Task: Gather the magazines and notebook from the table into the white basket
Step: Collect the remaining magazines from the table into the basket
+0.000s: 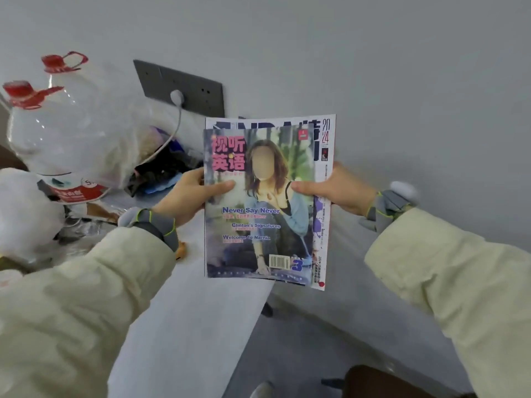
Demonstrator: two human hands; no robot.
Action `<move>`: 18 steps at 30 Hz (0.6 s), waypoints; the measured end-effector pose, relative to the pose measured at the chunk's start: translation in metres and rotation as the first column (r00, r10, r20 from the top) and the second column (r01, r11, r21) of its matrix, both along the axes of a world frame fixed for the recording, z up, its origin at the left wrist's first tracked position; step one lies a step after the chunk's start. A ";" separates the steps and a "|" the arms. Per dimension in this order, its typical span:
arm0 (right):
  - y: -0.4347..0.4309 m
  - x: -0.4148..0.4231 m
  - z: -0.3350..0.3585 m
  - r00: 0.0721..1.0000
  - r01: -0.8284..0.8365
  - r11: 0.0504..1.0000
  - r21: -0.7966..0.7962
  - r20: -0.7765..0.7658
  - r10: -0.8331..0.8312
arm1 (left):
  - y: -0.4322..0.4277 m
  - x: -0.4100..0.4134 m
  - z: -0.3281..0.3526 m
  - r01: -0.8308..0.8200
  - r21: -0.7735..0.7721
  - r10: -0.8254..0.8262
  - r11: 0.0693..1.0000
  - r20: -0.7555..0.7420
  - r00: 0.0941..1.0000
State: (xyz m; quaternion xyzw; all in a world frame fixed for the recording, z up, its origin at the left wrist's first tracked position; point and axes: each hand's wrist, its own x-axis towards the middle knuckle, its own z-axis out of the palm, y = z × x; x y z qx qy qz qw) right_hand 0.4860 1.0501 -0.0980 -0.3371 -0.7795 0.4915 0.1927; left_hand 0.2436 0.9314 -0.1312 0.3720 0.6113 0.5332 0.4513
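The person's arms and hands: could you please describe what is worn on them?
Both arms wear loose pale cream sleeves. At each wrist sits a grey cuff edged with neon yellow-green piping. The left hand and right hand are bare.

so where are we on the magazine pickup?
Done: two magazines stacked together, lifted above the white table. In hand: left hand and right hand grip the stack's sides. Left: notebook and white basket aren't visible, so nothing is shown dropped in.
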 end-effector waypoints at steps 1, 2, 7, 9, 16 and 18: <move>0.009 -0.005 0.007 1.000 0.023 1.000 0.016 -0.019 -0.023 | 0.012 -0.005 0.007 -0.017 0.023 0.017 1.000 -0.005 1.000; 0.016 -0.009 0.012 0.999 0.044 0.999 0.027 -0.033 -0.043 | 0.023 -0.009 0.013 -0.032 0.043 0.032 0.999 -0.012 0.999; 0.047 -0.031 0.029 0.984 0.175 0.973 0.153 0.001 -0.177 | 0.073 -0.028 0.029 -0.034 0.138 0.048 0.990 -0.092 0.995; 0.056 -0.040 0.025 0.971 0.236 0.959 0.158 -0.008 -0.238 | 0.091 -0.038 0.027 -0.013 0.165 0.031 0.986 -0.108 0.994; 0.054 -0.053 -0.031 0.928 0.373 0.925 0.075 -0.042 -0.370 | 0.116 -0.052 -0.008 0.027 0.140 -0.006 0.990 -0.148 0.989; 0.049 -0.055 -0.050 0.915 0.403 0.912 0.077 -0.009 -0.404 | 0.115 -0.051 -0.020 0.025 0.122 -0.003 0.992 -0.181 0.984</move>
